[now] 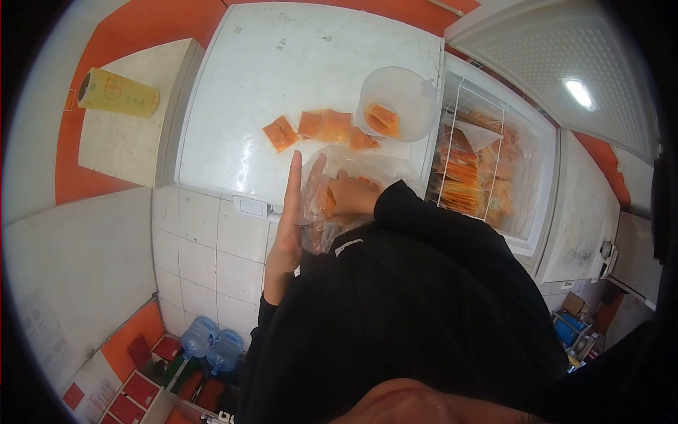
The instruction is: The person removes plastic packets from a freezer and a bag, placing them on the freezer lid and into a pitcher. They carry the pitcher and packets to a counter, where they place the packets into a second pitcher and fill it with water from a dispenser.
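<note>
Left hand (286, 219) up against the clear plastic bag (318, 230), fingers straight; right hand (351, 196) is inside the bag's mouth, beside something orange (330, 201); ahead on the white freezer lid (240, 106), flat orange packets (332, 127) lie in a row; a translucent tub (418, 92) stands to their right, an orange packet inside; further right, an open freezer (528, 205) shows a white wire rack (500, 152) and more stacked orange packets (460, 196).

The person is wearing a loose black top (424, 304) with long sleeves, one dark cuff (267, 309) ending just behind the left hand (286, 230), the other cuff (393, 201) sitting close behind the right hand (353, 196). A small white mark (348, 246) is showing on the black fabric, bodyward of the right hand.
</note>
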Motion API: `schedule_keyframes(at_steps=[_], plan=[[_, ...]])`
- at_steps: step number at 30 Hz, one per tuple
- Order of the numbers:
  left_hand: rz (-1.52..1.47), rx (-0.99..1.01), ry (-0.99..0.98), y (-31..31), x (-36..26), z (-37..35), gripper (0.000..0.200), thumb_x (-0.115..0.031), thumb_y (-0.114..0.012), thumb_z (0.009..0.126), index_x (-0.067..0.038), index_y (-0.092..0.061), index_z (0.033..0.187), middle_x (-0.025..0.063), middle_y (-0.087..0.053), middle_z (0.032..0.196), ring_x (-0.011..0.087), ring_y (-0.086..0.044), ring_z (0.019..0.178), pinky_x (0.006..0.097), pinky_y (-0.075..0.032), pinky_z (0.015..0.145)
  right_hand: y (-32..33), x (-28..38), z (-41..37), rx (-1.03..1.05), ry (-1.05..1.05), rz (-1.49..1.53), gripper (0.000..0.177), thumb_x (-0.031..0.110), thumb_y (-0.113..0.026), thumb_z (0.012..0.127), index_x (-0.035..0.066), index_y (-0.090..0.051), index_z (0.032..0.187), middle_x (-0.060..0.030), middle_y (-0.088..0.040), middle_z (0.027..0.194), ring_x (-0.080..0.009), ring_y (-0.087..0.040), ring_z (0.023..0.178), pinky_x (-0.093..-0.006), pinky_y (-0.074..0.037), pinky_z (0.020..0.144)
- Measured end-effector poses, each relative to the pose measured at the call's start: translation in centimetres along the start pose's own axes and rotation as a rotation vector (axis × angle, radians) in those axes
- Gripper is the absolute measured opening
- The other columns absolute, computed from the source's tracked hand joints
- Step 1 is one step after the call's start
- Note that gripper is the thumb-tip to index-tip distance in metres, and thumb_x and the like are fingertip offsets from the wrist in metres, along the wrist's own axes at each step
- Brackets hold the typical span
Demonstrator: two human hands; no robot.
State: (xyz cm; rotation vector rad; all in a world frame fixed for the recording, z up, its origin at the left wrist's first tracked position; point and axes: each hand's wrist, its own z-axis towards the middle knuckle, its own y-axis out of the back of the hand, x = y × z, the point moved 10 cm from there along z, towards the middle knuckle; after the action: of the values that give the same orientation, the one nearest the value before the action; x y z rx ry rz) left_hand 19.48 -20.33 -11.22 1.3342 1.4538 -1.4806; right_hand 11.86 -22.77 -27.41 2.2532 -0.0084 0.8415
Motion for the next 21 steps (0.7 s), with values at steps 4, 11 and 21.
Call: schedule_keyframes(at_steps=[4, 11, 21], plan=[[0.016, -0.024, 0.007, 0.3, -0.1, -0.4, 0.144, -0.102, -0.036, 0.054, -0.008, 0.006, 0.156, 0.0259, -0.020, 0.158, 0.0295, -0.036, 0.132, 0.0238, -0.048, 0.075, -1.4, -0.7, 1.2, -0.125, 0.037, 0.108, 0.062, 0.027, -0.078, 0.067, 0.006, -0.051, 0.119, -0.0236, -0.064, 0.095, -0.0416, -0.061, 0.101, -0.0459, -0.049, 0.086], [0.032, -0.049, 0.012, 0.4, -0.2, -0.8, 0.144, -0.102, -0.035, 0.054, -0.009, 0.005, 0.156, 0.0263, -0.020, 0.157, 0.0283, -0.038, 0.126, 0.0261, -0.046, 0.078, -7.5, 0.4, 5.5, -0.055, 0.296, 0.153, 0.029, 0.023, -0.076, 0.066, 0.004, -0.067, 0.086, -0.0229, -0.068, 0.082, -0.0411, -0.065, 0.085, -0.0457, -0.051, 0.078], [0.057, -0.076, 0.043, 1.0, -1.0, -1.8, 0.144, -0.102, -0.033, 0.053, -0.009, 0.005, 0.156, 0.0270, -0.020, 0.157, 0.0266, -0.041, 0.118, 0.0295, -0.044, 0.081, -8.9, 3.4, 6.0, -0.020, 0.499, 0.167, 0.010, 0.007, -0.070, 0.061, 0.005, -0.070, 0.071, -0.0165, -0.068, 0.073, -0.0346, -0.066, 0.068, -0.0426, -0.052, 0.065]])
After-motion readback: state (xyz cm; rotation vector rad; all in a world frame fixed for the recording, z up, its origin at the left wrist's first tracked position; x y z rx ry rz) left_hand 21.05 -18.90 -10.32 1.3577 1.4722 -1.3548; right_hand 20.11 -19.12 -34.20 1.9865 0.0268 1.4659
